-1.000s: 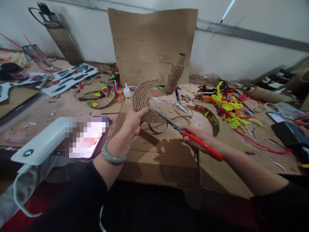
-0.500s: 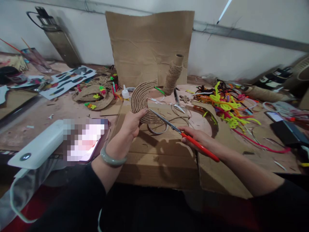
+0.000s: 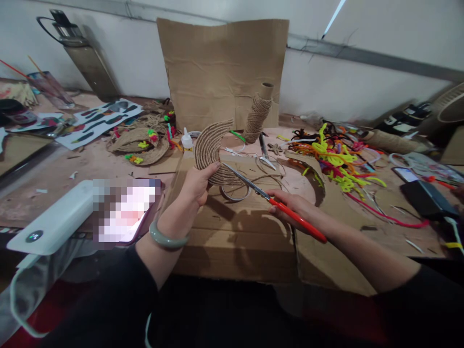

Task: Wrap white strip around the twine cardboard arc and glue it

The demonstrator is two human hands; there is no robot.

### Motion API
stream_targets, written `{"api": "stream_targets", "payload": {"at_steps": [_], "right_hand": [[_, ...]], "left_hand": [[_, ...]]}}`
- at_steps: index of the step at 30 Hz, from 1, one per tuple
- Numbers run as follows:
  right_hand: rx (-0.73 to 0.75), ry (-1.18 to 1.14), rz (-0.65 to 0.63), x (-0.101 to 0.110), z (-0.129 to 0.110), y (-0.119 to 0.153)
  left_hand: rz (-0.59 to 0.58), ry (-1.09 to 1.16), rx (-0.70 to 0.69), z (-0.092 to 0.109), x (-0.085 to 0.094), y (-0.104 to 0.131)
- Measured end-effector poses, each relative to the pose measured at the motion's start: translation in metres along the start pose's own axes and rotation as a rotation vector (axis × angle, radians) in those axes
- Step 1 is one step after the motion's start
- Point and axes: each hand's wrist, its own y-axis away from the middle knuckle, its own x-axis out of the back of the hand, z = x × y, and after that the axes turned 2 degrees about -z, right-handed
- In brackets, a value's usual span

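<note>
My left hand (image 3: 201,182) grips a curved, crescent-shaped piece covered in rows of twine (image 3: 207,147), with the thumb on its face. In my right hand (image 3: 286,205) is a pair of red-handled scissors (image 3: 299,221). Their blades point up and left, and the tips lie over the twine rows close to my left thumb. Whether the tips touch the twine I cannot tell. Beneath both hands is a cardboard sheet (image 3: 232,232). A ring of tape (image 3: 235,197) shows just below the twine piece, partly covered by it.
Behind stands an upright cardboard panel (image 3: 217,63), with a spool of twine (image 3: 258,113) before it. A small glue bottle (image 3: 187,139) is left of the spool. Colourful pipe cleaners (image 3: 337,159) pile up on the right. A phone (image 3: 130,212) and white power bank (image 3: 54,217) lie left.
The whole view has shifted very slightly. Both hands keep nearly the same pose, with the scissor tips still at the twine piece.
</note>
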Motion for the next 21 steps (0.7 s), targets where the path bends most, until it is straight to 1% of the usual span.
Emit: {"api": "stream_targets", "payload": {"at_steps": [5,8,11,13,15,17,21], "right_hand": [[-0.028,0.022,0.027,-0.002,0.004,-0.002],[-0.072,0.051,0.045,0.002,0.010,-0.002],[-0.164,0.176,0.057,0.008,0.017,0.002],[-0.211,0.297,0.022,0.009,0.018,0.007],[-0.179,0.411,-0.048,0.004,0.016,0.012],[-0.099,0.502,-0.115,-0.004,0.010,0.013],[-0.020,0.614,-0.175,-0.019,-0.004,0.008]], "left_hand": [[0.021,-0.002,-0.014,0.002,0.000,0.000],[0.031,-0.002,-0.041,0.004,0.000,0.000],[0.047,0.055,-0.052,0.006,0.003,-0.003],[0.062,0.120,-0.072,0.007,0.004,-0.005],[0.075,0.168,-0.121,0.008,0.006,-0.008],[0.074,0.182,-0.173,0.008,0.007,-0.010],[0.050,0.137,-0.204,0.006,0.009,-0.011]]}}
